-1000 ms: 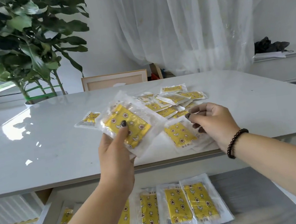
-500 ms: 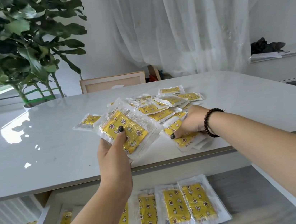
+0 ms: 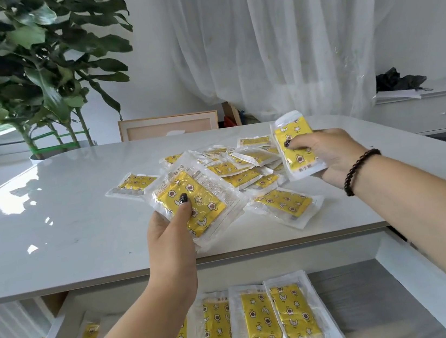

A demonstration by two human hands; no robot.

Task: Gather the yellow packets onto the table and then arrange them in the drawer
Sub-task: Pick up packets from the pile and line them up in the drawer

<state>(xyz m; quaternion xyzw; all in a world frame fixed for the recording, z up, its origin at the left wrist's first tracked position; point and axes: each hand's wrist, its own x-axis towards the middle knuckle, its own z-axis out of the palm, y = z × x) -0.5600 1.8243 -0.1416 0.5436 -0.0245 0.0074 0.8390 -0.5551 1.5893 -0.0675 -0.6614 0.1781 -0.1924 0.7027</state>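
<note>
The glossy white stone-look table (image 3: 53,225) fills the mid scene; below its near edge the pulled-out white drawer w/ grey wood-grain floor (image 3: 376,304) is open toward the person; at far left stands a big green leafy potted plant (image 3: 18,68), w/ sheer white curtains (image 3: 269,35) across the far wall.

On the table, centre to right, lies the loose heap of yellow patterned packets in clear plastic sleeves (image 3: 244,168), overlapping each other; one flat single packet (image 3: 286,206) sits at the heap's near-right edge, another stray packet (image 3: 135,183) just left of the heap. In the drawer a neat row of yellow packets (image 3: 264,322) lies side by side, edges overlapping, approx. five visible, partly hidden by the left forearm; the drawer's right part is bare.

Left hand (image 3: 170,232) is closed around a thin fanned stack of packets (image 3: 195,201), thumb on top, held just above the table's near edge. Right hand (image 3: 328,157), w/ a dark beaded bracelet (image 3: 361,170) on the wrist, grips a freshly lifted packet (image 3: 297,147) tilted up over the heap's right side, thumb pressed on its face.

Step in hand, prob.: collecting packets off the heap into a stack, i.e. feeding the drawer stage; gathering onto the table looks done. Next move likely calls for bringing the right-hand packet across onto the left-hand stack, squared up w/ the others, then lowering the stack into the drawer's bare right part, continuing the row.
</note>
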